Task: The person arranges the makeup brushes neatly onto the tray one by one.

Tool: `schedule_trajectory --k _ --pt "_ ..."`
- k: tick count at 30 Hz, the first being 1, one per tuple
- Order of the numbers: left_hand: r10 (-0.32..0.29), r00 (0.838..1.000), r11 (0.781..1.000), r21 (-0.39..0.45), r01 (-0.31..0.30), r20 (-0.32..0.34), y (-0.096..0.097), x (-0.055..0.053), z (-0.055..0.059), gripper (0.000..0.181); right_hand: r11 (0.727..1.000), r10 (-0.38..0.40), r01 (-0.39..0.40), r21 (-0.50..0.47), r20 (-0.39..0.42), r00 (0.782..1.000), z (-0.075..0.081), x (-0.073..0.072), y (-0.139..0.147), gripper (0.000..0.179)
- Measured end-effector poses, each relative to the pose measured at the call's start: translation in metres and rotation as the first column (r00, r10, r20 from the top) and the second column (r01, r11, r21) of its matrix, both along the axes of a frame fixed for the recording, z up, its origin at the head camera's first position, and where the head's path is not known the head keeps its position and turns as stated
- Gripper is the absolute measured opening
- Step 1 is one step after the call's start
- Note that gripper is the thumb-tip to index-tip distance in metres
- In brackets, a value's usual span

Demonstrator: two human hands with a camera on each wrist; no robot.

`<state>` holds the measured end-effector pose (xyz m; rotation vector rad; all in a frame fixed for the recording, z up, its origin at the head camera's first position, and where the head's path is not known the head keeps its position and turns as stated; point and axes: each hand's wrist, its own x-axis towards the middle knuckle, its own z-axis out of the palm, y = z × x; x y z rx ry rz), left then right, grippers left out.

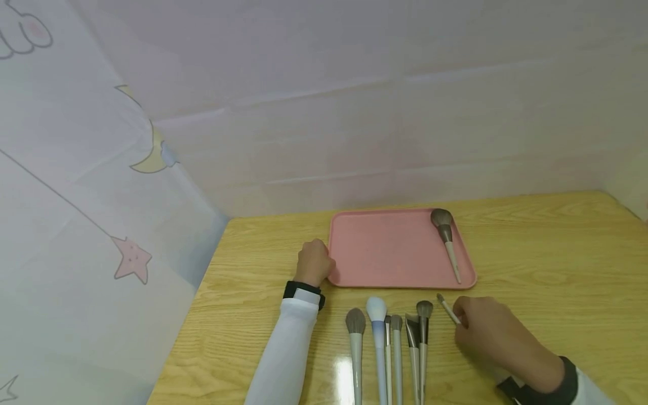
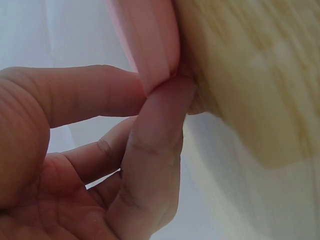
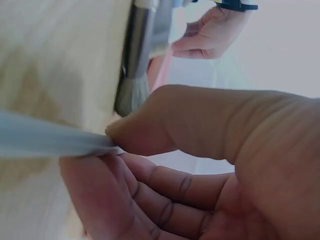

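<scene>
Left hand (image 1: 315, 263) pinches the pink tray (image 1: 385, 250) by its near-left corner, probably just steadying it; right hand (image 1: 488, 332) pinches a skinny brush (image 1: 448, 309).

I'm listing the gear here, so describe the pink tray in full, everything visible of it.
The pink tray is a shallow rectangle with rounded corners and a low raised rim, one plain colour, plastic by its look. It lies on the wooden table toward the far side, its long sides running left to right. The left hand pinches its edge by the near left corner. A brush rests along its right side, dark head at the far rim, pale handle toward the near right corner.
</scene>
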<state>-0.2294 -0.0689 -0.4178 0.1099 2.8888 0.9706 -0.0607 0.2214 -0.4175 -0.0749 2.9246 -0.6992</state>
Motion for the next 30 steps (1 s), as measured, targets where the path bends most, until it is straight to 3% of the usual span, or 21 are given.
schedule_trajectory --k 7,14,20,30 --pt "0.014 1.000 1.000 -0.004 -0.014 0.012 0.000 -0.001 -0.001 0.051 1.000 -0.018 0.016 -0.019 -0.112 0.994 0.005 -0.007 0.007 0.024" --pt "0.021 1.000 1.000 -0.009 -0.021 0.012 -0.001 0.000 -0.001 0.050 0.998 -0.043 0.033 -0.049 -0.230 0.972 0.006 -0.013 0.002 0.023" --pt "0.023 1.000 1.000 -0.010 -0.023 0.008 -0.002 -0.001 0.000 0.049 0.994 -0.070 0.046 -0.103 -0.246 0.967 0.008 -0.025 -0.006 0.021" --pt "0.017 1.000 1.000 0.000 -0.017 0.010 -0.002 0.000 0.002 0.050 0.993 -0.069 0.044 -0.108 -0.233 0.970 0.011 -0.038 -0.004 0.027"
